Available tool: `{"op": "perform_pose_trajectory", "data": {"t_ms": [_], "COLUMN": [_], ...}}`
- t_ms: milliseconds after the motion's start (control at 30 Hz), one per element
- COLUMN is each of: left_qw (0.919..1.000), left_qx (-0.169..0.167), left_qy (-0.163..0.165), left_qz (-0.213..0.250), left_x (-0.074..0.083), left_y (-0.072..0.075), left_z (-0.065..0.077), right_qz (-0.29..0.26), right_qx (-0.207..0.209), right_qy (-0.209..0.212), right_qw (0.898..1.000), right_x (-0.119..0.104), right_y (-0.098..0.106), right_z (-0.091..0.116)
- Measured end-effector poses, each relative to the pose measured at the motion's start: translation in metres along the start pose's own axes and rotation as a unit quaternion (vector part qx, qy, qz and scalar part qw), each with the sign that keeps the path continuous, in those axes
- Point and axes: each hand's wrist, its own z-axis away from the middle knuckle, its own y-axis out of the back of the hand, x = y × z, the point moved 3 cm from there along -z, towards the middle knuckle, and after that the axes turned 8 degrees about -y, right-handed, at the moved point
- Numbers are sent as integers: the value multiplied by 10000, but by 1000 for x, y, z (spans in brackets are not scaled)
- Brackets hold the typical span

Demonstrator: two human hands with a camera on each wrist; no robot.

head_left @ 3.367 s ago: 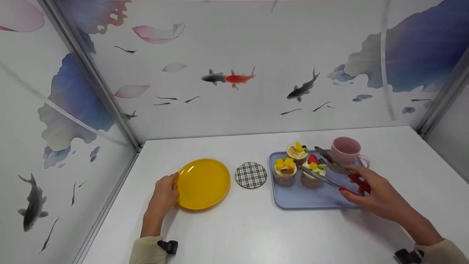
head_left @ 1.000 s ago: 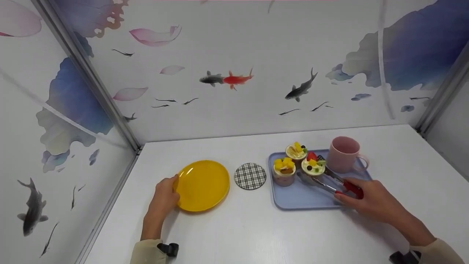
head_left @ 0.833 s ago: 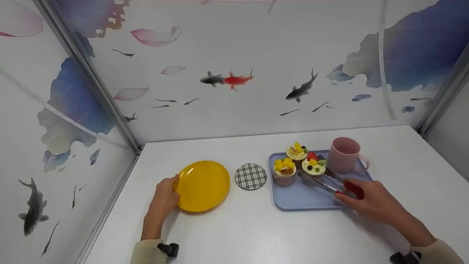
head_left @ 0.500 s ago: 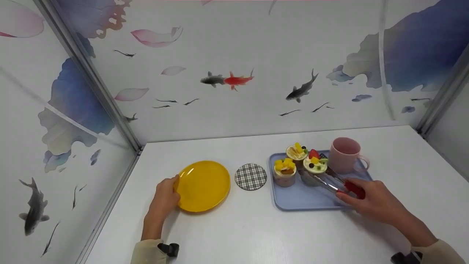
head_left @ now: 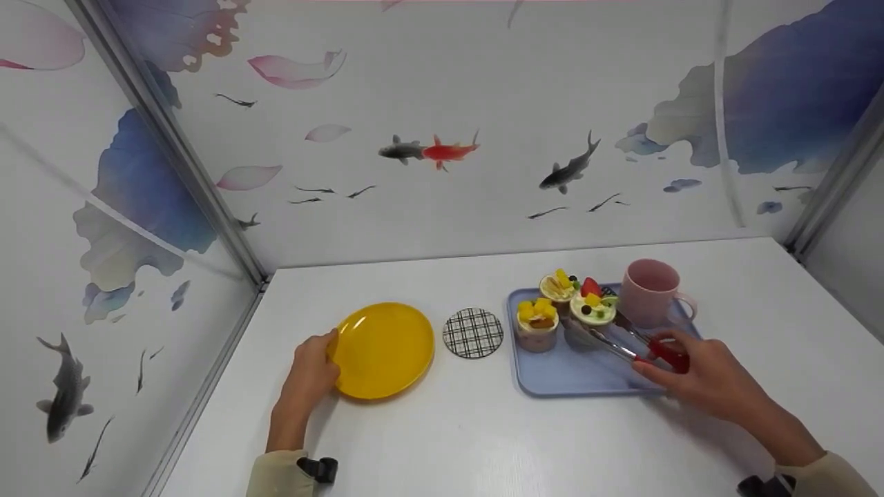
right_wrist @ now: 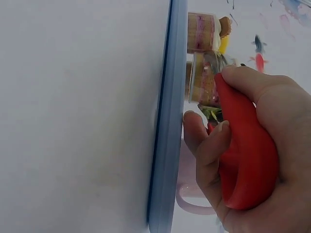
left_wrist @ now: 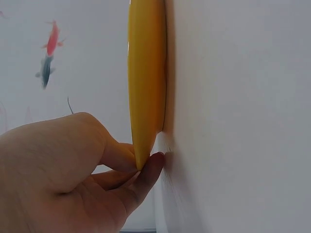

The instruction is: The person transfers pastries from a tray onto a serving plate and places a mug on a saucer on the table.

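Observation:
My left hand (head_left: 314, 369) pinches the left rim of a round yellow plate (head_left: 383, 352); in the left wrist view, thumb and fingers meet at the plate's edge (left_wrist: 143, 97), close over the table. My right hand (head_left: 704, 362) holds metal tongs with red handles (head_left: 668, 355). Their arms reach to either side of a clear dessert cup (head_left: 587, 335) topped with cream, strawberry, kiwi and mango. Two more dessert cups stand close by: one heaped with yellow mango cubes (head_left: 536, 338), another behind it with fruit slices (head_left: 558, 286). In the right wrist view, a tong tip overlaps the gripped cup (right_wrist: 206, 87).
The cups share a blue rectangular tray (head_left: 566, 379) with a pink mug (head_left: 646, 304), which stands at the tray's back right, handle rightwards. A round plaid coaster (head_left: 473, 333) lies between plate and tray. White walls printed with fish enclose the table (head_left: 442, 442) at back and sides.
The tongs have come down from above the tray and narrowed around the strawberry-topped cup. That cup has since shifted slightly upward in the head view. My left hand and the plate look unmoved.

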Motion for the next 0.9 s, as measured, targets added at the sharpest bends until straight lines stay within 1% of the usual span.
{"op": "perform_pose_trajectory", "data": {"t_ms": [133, 333, 467, 667, 800, 900], "left_qw": [10000, 10000, 10000, 10000, 10000, 10000], "left_qx": [6, 18, -2, -30, 2, 12], "left_qy": [17, 41, 53, 89, 35, 9], "left_qz": [-11, -8, -3, 22, -10, -46], "left_x": [-1, -1, -1, -2, -2, -2], "left_y": [0, 0, 1, 0, 0, 0], "left_z": [0, 0, 0, 0, 0, -1], "right_qz": [-155, -44, -59, -97, -42, -40], "right_qx": [154, 176, 295, 641, 1020, 1224], "right_qy": [202, 143, 254, 558, 845, 984], "right_qw": [9996, 9997, 9992, 9963, 9912, 9876], "right_x": [-1, -2, -4, -8, -8, -8], "right_y": [1, 1, 2, 5, 7, 8], "right_z": [2, 3, 3, 6, 7, 8]}}
